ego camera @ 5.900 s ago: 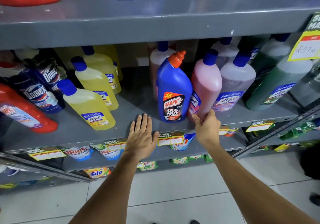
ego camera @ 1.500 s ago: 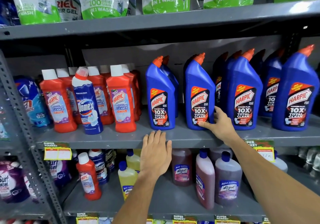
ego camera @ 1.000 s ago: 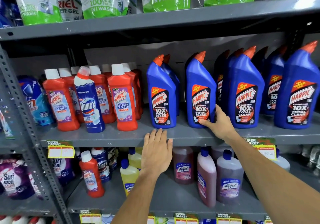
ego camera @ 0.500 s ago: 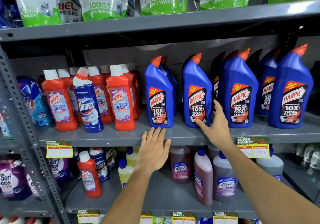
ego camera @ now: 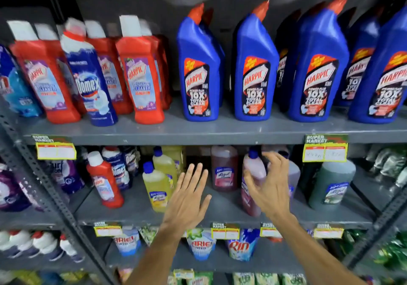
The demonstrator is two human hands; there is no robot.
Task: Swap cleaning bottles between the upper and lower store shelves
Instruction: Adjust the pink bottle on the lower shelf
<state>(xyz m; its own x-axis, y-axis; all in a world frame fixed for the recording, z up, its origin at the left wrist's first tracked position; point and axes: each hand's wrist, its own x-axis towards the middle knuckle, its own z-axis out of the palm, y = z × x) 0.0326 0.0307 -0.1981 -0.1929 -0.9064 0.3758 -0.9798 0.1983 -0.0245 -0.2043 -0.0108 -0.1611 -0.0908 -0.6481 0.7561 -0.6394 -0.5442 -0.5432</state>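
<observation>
Blue Harpic bottles with orange spouts stand in rows on the upper shelf. On the lower shelf stand yellow bottles, a dark red bottle and a pink bottle with a blue cap. My right hand is spread in front of the pink bottle with curled fingers, close to it but not gripping it. My left hand hovers flat and open over the bare lower-shelf spot between the yellow and dark red bottles.
Red Harpic bathroom cleaners and a blue Domex bottle fill the upper shelf's left. A green bottle stands at lower right, a small red bottle lower left. Yellow price tags hang on shelf edges. Detergent pouches sit below.
My right hand left the blue Harpic bottle on the upper shelf and dropped to the pink bottle on the lower shelf. My left hand also lowered. The view tilted down.
</observation>
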